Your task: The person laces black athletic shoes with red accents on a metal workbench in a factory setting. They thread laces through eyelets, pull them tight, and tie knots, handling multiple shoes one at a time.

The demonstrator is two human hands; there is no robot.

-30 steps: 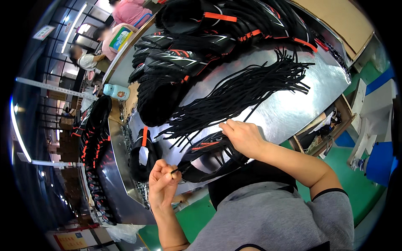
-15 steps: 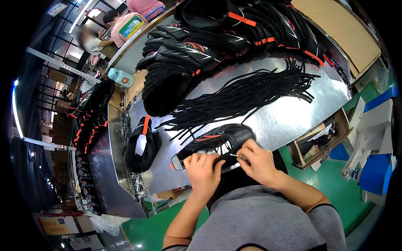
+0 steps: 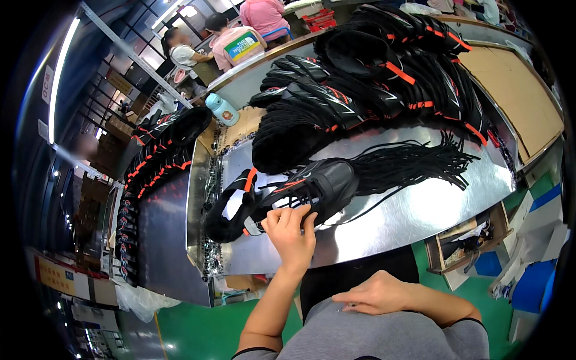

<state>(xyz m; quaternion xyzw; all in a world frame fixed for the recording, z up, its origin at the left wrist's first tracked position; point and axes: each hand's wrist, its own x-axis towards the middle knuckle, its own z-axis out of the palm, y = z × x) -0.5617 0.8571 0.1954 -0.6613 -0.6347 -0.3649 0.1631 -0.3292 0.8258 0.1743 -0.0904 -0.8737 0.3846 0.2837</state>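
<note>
My left hand [image 3: 290, 235] is closed on the near edge of a black shoe [image 3: 336, 186] with grey and orange trim, which lies tilted on the metal table. Dark laces cross the shoe's opening beside my fingertips. My right hand [image 3: 378, 294] is drawn back against my grey shirt, fingers curled. A small bit of something shows under its fingertips, too small to name. Behind the shoe lies a bundle of loose black shoelaces [image 3: 414, 165]. To its left, another black shoe [image 3: 231, 207] with an orange pull tab stands with pale stuffing inside.
Stacked black shoe uppers [image 3: 360, 90] fill the far side of the metal table [image 3: 396, 228]. A light blue bottle [image 3: 222, 109] stands at the far left corner. More shoes [image 3: 159, 156] line the left bench. At the right are a wooden drawer [image 3: 468, 240] and cardboard [image 3: 510, 90]. People sit beyond.
My right hand has left the shoe and moved down to my shirt. The shoe has shifted away and tilted, now overlapping the lace bundle; my left hand stays on it. The view has shifted.
</note>
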